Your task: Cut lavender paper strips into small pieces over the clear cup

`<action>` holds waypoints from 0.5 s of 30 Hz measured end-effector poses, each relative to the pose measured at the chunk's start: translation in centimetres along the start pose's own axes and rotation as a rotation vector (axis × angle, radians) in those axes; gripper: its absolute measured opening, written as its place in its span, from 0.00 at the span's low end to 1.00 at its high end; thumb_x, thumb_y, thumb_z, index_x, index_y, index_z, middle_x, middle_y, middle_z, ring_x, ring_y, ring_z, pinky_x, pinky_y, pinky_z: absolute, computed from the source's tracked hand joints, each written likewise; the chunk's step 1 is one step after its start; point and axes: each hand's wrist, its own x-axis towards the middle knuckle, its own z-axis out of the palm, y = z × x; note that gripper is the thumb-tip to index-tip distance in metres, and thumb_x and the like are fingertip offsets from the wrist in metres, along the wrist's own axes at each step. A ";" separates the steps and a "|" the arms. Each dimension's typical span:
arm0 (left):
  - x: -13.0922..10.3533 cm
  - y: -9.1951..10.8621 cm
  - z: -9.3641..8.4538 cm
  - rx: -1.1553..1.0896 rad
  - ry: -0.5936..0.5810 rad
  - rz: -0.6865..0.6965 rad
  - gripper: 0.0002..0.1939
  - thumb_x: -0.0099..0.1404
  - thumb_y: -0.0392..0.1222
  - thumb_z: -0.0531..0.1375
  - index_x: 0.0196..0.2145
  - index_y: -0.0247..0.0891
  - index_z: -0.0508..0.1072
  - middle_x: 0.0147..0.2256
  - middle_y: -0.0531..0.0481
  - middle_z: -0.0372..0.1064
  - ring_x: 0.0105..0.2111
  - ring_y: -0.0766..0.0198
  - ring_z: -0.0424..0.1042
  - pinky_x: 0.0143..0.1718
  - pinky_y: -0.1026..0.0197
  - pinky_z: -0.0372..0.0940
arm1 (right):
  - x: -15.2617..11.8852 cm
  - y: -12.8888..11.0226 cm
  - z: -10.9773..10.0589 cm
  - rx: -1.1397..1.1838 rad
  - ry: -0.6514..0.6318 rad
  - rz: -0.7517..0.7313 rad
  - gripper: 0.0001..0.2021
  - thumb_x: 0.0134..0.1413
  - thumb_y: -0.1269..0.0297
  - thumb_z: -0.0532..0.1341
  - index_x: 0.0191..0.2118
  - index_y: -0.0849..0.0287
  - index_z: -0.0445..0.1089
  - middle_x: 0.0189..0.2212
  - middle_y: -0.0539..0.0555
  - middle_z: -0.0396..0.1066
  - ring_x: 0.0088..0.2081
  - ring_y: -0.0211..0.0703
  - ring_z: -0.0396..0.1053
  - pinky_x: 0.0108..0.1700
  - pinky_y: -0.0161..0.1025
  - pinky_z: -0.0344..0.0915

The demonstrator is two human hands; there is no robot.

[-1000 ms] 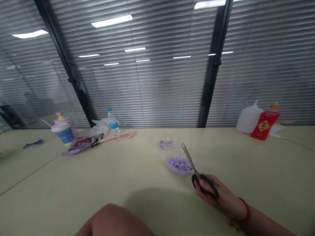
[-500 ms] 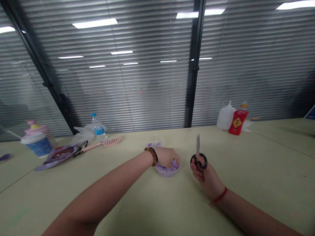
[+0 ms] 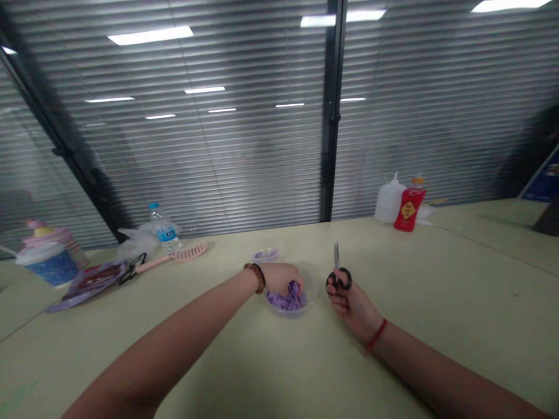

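Reached since a second ago into the bowl (image 3: 292,299) at mid-table, left hand (image 3: 279,277) now pinching purple scraps (image 3: 289,298), right hand (image 3: 349,302) closed on scissors (image 3: 338,276), blades up, just beside; probably about to cut.

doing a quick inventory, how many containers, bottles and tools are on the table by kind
clear containers with purple stuff: 2 (bowl under left hand at, small one)
bottles: 3 (water, white, red)
cups: 2 (blue, pink)
scissors in right hand: 1
pink comb: 1
total: 9
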 end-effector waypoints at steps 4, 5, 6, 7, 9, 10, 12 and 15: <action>-0.3 -0.2 -1.1 -0.031 0.053 0.025 0.18 0.48 0.24 0.57 0.36 0.37 0.74 0.35 0.51 0.70 0.33 0.66 0.67 0.35 0.68 0.61 | 0.1 0.1 -0.1 0.018 -0.002 0.000 0.14 0.43 0.55 0.62 0.25 0.60 0.60 0.15 0.43 0.57 0.12 0.23 0.41 0.13 0.24 0.36; -0.4 -0.2 -1.3 -0.043 0.066 0.025 0.18 0.48 0.25 0.57 0.37 0.37 0.73 0.35 0.51 0.70 0.34 0.66 0.67 0.35 0.68 0.61 | 0.1 0.1 -0.1 0.020 -0.002 0.002 0.14 0.43 0.55 0.62 0.25 0.60 0.60 0.15 0.43 0.57 0.12 0.23 0.41 0.13 0.24 0.37; -0.6 -0.1 -1.5 -0.055 0.076 0.023 0.18 0.48 0.25 0.57 0.37 0.37 0.73 0.36 0.51 0.70 0.34 0.66 0.68 0.36 0.68 0.61 | 0.2 0.1 -0.1 0.021 -0.001 0.006 0.14 0.44 0.55 0.62 0.25 0.60 0.60 0.15 0.43 0.57 0.12 0.23 0.42 0.13 0.24 0.37; -0.7 0.0 -1.7 -0.064 0.083 0.020 0.18 0.48 0.24 0.57 0.37 0.36 0.73 0.36 0.51 0.71 0.34 0.66 0.68 0.36 0.68 0.61 | 0.2 0.1 -0.1 0.021 0.001 0.011 0.14 0.44 0.55 0.61 0.25 0.60 0.60 0.15 0.43 0.57 0.12 0.23 0.42 0.13 0.24 0.37; -1.1 0.2 -2.2 -0.074 0.088 0.012 0.17 0.48 0.24 0.57 0.36 0.36 0.74 0.35 0.51 0.71 0.34 0.67 0.68 0.36 0.68 0.61 | 0.3 0.1 -0.2 0.022 0.002 0.017 0.14 0.45 0.55 0.61 0.25 0.61 0.60 0.16 0.44 0.57 0.12 0.23 0.42 0.13 0.24 0.37; -1.3 0.3 -2.4 -0.081 0.080 0.006 0.17 0.49 0.25 0.57 0.36 0.36 0.74 0.35 0.51 0.71 0.34 0.67 0.68 0.36 0.68 0.61 | 0.3 0.1 -0.2 0.022 0.000 0.020 0.13 0.46 0.56 0.60 0.25 0.61 0.60 0.16 0.44 0.57 0.12 0.23 0.42 0.13 0.24 0.37; -1.6 0.5 -2.9 -0.109 0.040 -0.012 0.18 0.49 0.26 0.58 0.38 0.38 0.73 0.36 0.53 0.71 0.35 0.67 0.68 0.37 0.68 0.61 | 0.3 0.1 -0.1 0.022 -0.002 0.026 0.13 0.47 0.56 0.60 0.25 0.61 0.59 0.15 0.44 0.57 0.12 0.23 0.42 0.13 0.24 0.37; -1.6 1.0 -2.9 -0.150 -0.026 -0.091 0.20 0.49 0.32 0.61 0.41 0.43 0.71 0.40 0.54 0.70 0.36 0.66 0.68 0.37 0.68 0.61 | 0.2 0.0 -0.1 0.020 -0.005 0.036 0.13 0.48 0.57 0.59 0.25 0.61 0.59 0.15 0.44 0.57 0.12 0.23 0.42 0.12 0.24 0.37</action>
